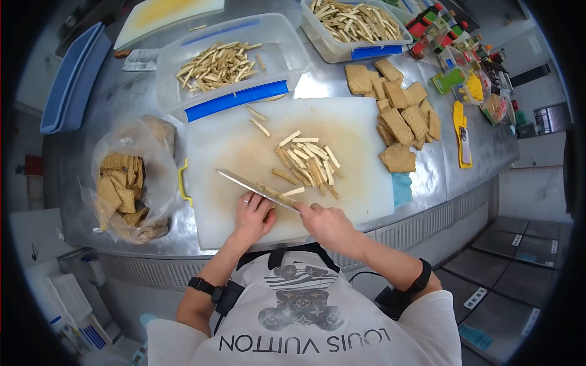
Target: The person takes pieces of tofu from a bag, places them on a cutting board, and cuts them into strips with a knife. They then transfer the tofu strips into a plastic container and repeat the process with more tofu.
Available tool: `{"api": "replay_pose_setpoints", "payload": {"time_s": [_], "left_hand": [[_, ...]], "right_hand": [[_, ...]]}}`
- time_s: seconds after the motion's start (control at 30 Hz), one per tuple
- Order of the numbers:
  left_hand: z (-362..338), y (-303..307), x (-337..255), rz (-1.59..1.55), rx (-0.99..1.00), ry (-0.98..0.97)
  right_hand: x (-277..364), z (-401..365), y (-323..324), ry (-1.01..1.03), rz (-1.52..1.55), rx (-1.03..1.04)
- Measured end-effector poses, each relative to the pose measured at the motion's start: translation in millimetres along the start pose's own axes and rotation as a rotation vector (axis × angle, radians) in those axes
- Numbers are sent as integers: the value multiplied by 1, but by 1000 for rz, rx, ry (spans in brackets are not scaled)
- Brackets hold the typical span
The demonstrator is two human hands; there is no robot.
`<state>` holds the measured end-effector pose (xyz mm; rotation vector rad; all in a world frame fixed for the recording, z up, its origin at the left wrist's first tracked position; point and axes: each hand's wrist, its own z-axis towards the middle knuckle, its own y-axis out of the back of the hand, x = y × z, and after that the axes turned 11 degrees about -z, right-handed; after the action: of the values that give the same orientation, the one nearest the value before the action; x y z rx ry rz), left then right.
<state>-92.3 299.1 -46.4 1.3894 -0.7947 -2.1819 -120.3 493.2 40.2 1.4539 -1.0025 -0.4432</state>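
My right hand (328, 226) is closed around the handle of a long kitchen knife (247, 185), its blade pointing to the upper left. Just on the near side of the blade, my left hand (253, 216) presses down with curled fingers; whatever lies beneath them is hidden. Cut strips of brown tofu (278, 194) lie along the blade's far side. Beyond them, a loose heap of tofu strips (308, 161) with pale cut faces rests on the white cutting board (354, 125). Whole brown tofu slabs (400, 125) are piled at the board's right edge.
Behind the board stand two clear plastic tubs (284, 58) (334, 52) with tofu strips. A plastic bag (155, 189) of brown slabs sits left, near blue trays (73, 82). Bottles (427, 24) and a yellow glove (459, 131) lie to the right on the metal table (430, 180).
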Motion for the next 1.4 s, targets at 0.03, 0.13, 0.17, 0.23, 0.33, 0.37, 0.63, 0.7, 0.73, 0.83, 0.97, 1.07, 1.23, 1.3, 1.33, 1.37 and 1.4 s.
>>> {"api": "replay_pose_setpoints", "payload": {"time_s": [0.03,0.13,0.17,0.23,0.33,0.37,0.63,0.7,0.73,0.83,0.97,1.07,1.23,1.3,1.33,1.37,1.4], "left_hand": [[-2,-2,2,6,-3,0],[-1,-2,4,11,-21,-35],[-1,0,3,13,-29,-51],[-2,5,-3,43,-12,-27],[-4,7,-2,59,-5,-20],[-6,6,-2,56,-1,-21],[-5,8,-6,33,-34,-27],[-8,8,-5,35,-23,-14],[-12,7,-2,38,-8,-6],[-15,3,1,26,-21,-20],[-10,13,-9,13,-13,-21],[-15,15,-10,42,-12,8],[-23,10,-2,58,12,-5],[-22,12,-4,55,-14,-13],[-20,15,-8,47,-18,-10],[-18,16,-10,39,-22,-10],[-18,16,-9,45,-23,-19]], "right_hand": [[1,-3,0,-2,-15,34],[1,10,-17,8,21,-47],[0,11,-18,8,25,-46],[-1,10,-12,-2,32,-50],[4,-2,6,13,57,-4],[6,-5,2,14,49,-2],[4,7,-13,19,43,-65],[8,-2,1,23,57,-23],[10,-6,5,22,65,0],[13,-3,-10,8,66,-3],[13,5,-16,-1,47,-3],[12,-2,-7,12,54,5],[19,-1,-10,12,71,25],[16,4,-13,20,49,29],[16,5,-14,21,41,32],[15,3,-13,24,43,27],[14,1,-9,31,43,22]]}}
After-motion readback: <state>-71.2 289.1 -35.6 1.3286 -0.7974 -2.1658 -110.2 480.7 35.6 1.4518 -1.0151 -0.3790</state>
